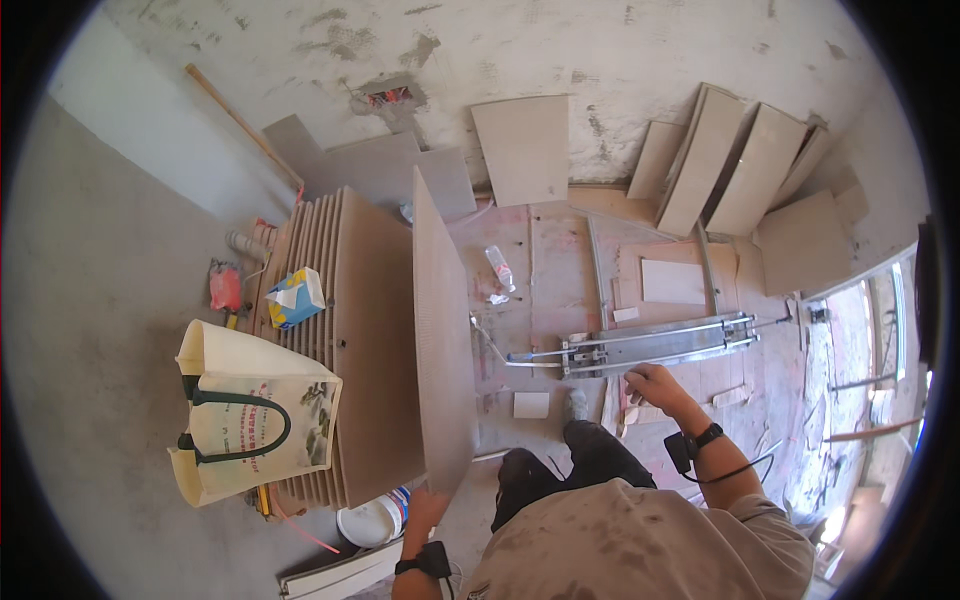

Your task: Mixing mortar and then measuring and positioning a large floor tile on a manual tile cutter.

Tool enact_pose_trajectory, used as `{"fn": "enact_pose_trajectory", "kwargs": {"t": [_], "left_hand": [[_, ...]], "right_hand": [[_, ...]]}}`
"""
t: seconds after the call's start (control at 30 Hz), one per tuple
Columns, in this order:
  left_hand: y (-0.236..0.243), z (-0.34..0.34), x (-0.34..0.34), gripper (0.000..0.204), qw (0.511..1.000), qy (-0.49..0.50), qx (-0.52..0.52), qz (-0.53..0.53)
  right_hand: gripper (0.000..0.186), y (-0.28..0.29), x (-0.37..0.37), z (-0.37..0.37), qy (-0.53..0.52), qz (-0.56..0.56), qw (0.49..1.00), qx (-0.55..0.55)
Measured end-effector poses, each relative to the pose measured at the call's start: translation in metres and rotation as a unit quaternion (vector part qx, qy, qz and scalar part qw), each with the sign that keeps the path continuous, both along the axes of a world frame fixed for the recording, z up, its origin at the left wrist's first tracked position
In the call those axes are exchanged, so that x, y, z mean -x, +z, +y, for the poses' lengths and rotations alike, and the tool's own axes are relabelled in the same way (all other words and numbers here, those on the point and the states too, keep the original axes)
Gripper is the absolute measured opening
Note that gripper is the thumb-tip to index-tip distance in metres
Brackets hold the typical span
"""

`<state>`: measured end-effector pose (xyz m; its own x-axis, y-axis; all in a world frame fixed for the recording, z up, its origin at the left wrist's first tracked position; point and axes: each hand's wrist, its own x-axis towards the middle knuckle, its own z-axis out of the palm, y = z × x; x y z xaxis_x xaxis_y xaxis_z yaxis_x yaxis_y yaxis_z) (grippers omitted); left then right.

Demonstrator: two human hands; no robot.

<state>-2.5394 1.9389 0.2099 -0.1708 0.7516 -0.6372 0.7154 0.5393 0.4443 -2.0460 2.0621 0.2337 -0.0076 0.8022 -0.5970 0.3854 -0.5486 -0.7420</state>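
A large beige tile [440, 330] stands on edge, tilted away from the stack of similar tiles [375, 300] to its left. My left hand [430, 506] grips the near edge of this tile, its fingertips partly hidden. My right hand [652, 386] is held out to the right, fingers loosely curled, with nothing visible in them. Just beyond it, a long manual tile cutter [650, 345] with metal rails and a handle lies on the floor.
A cream tote bag [270, 425] and a blue-and-yellow box [295, 298] rest by the stack. A white bucket [372, 520] stands near my left forearm. Cut tiles [520, 150] lean on the far wall. A plastic bottle [499, 268] and a white tile piece [531, 405] lie on the floor.
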Motion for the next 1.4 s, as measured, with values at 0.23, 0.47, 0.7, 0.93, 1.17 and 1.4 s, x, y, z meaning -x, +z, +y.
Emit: {"fn": "enact_pose_trajectory", "kwargs": {"t": [0.23,0.47,0.7,0.93,1.17,1.4], "left_hand": [[-0.011,-0.005,0.029,0.041,0.995,0.1,0.012,-0.003],[0.011,0.007,0.019,0.039,0.994,0.078,0.057,0.046],[0.02,0.012,0.026,0.052,0.993,0.106,0.048,-0.01],[0.011,0.003,0.041,0.052,0.988,0.152,0.006,-0.032],[0.019,0.012,0.044,0.052,0.981,0.175,-0.006,-0.082],[0.024,0.021,0.038,0.052,0.972,0.192,0.005,-0.139]], "right_hand": [[0.031,0.003,0.015,0.094,0.062,0.021,0.997,-0.028],[0.029,-0.004,0.038,0.138,0.098,0.002,0.995,0.007],[0.03,-0.035,0.094,0.205,0.104,-0.021,0.994,-0.004],[0.037,-0.016,0.224,0.355,0.097,0.008,0.989,-0.113],[0.06,-0.004,0.307,0.487,-0.015,0.058,0.983,-0.171],[0.08,-0.051,0.352,0.57,-0.008,0.101,0.969,-0.225]]}}
